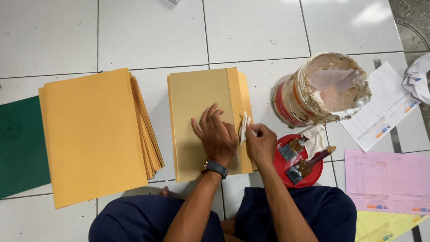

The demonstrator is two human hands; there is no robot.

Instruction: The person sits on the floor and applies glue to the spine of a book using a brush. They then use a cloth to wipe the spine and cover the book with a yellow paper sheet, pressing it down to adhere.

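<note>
At the far left a dark green sheet [20, 148] lies flat on the white tiled floor [148, 31], and a thick stack of yellow-orange envelopes [96, 134] partly covers it, with its right edges fanned out a little. Near the stack, in the middle, lies the folded envelope [197, 103] on which the person works; it is of a duller tan colour, it is flat on the floor, and a narrow flap runs down along its right side. The left hand [217, 134] rests on the lower part of this envelope, palm down, with the fingers spread and pointing away from the person; it presses and holds nothing, and a dark watch [215, 168] sits on the wrist. Just beside it, the right hand [260, 143] is over the flap edge, and its grip is closed on a small white cloth [243, 127], which touches the flap. Right of the hands is a red lid [299, 161] on the floor, and two brushes [298, 161] lie on it. Behind it a bucket smeared with paste [322, 89] lies tilted. Further right lie a white printed form [385, 107], a pink form [387, 179] and a yellow form [380, 226].
</note>
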